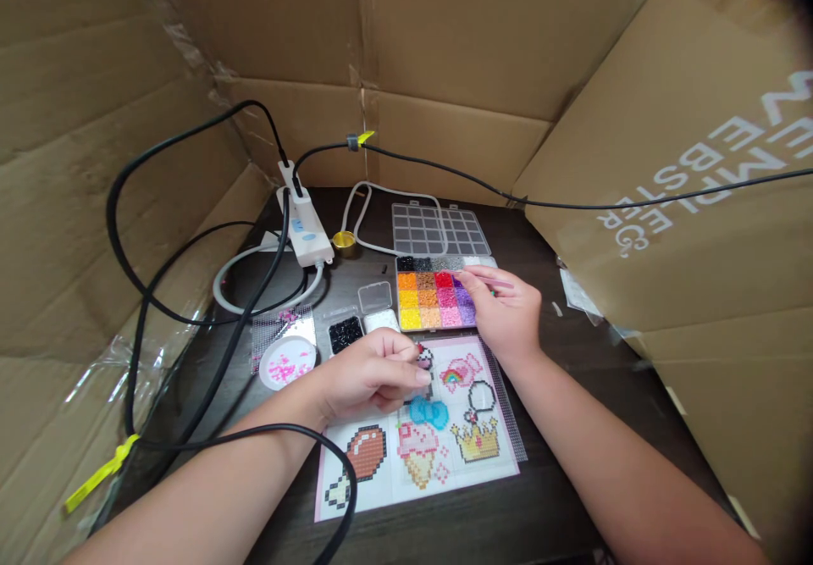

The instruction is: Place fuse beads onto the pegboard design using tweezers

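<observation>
Over the sorted bead box (435, 328), my right hand (508, 311) is closed around pink tweezers (492, 280), whose tips lie near the red and purple compartments. My left hand (374, 370) is curled above the upper left part of a pattern sheet (381, 497), thumb against the fingers; whatever it may hold is hidden. On the sheet are bead pictures: a pink ice cream cone (419, 455), a gold crown (478, 442), a brown drumstick (367, 453) and a rainbow candy (462, 372). A light blue bow-shaped bead piece (428, 412) lies just below my left hand.
Left of the box stand small containers of black beads (345, 333) and white beads (381, 321), and a white dish (288, 362) of pink beads. Behind them are a power strip (306, 226) and a gold cup (344, 241). Black cables (247, 311) loop across the left; cardboard walls (445, 31) enclose the table.
</observation>
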`<state>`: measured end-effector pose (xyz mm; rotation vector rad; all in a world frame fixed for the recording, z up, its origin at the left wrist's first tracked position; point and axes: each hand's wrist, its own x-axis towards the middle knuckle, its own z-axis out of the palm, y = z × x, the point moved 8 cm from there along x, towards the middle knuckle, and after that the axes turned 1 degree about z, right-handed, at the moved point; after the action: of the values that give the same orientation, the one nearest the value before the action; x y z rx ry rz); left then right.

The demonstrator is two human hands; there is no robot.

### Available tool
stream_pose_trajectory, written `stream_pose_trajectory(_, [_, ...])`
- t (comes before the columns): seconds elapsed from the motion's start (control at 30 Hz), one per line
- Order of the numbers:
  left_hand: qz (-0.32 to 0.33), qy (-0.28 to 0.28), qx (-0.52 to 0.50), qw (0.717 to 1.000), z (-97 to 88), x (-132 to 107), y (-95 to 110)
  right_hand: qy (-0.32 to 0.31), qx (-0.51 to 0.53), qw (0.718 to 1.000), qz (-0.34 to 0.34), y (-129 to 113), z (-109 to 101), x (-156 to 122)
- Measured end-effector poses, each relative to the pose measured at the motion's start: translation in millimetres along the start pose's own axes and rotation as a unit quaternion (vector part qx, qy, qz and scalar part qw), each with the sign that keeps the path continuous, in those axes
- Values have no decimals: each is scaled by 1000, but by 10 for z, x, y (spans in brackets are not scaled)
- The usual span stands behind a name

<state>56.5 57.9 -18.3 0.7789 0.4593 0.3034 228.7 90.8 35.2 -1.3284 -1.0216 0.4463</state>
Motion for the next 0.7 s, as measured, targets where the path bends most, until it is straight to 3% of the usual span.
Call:
stream_pose_trajectory(0.23, [4, -7, 8, 1000, -9, 5, 4, 45, 11, 999, -25, -350, -621, -299])
stream_pose_trajectory(0.33, [6, -7, 11, 1000, -3, 14, 14, 48, -30, 998, 4, -259, -932, -631])
stream_pose_trajectory(0.43, [6, -12, 11, 1000, 21, 24, 25, 91, -78, 992, 38, -67, -1214, -983])
stream_pose_trajectory(0.57, [-4, -12, 14, 1000, 29, 31, 17, 110, -87, 984, 107, 168, -1289, -1244])
stream_pose_trajectory(0.7, [-2, -10, 15, 1000, 13, 38, 18, 83, -82, 986, 116, 142, -1156, -1246])
